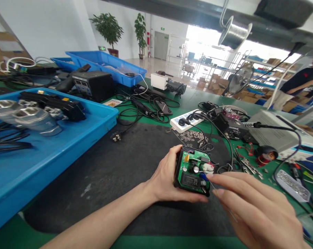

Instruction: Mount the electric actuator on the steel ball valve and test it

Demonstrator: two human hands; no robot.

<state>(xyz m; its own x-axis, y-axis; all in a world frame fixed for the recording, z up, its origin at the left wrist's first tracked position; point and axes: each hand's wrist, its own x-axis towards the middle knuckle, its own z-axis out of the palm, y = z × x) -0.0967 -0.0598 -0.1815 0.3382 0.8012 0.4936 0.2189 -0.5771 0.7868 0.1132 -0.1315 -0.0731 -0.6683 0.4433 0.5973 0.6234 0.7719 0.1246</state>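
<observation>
My left hand (164, 176) grips a small black housing with a green circuit board (193, 171) in it, held tilted above the dark mat (115, 169). The board carries capacitors, an orange part and a white-red round part. My right hand (252, 207) pinches a thin metal wire or lead (221, 199) whose tip reaches a blue component at the board's lower right edge. A black cable runs from the board's right side toward the back.
A blue tray (68, 145) with metal cylinders and black tools lies at left. Behind the board are loose washers (192, 138), a white power strip (187, 121), a soldering station (233, 129), cables and a grey box (278, 135). A person stands at far right.
</observation>
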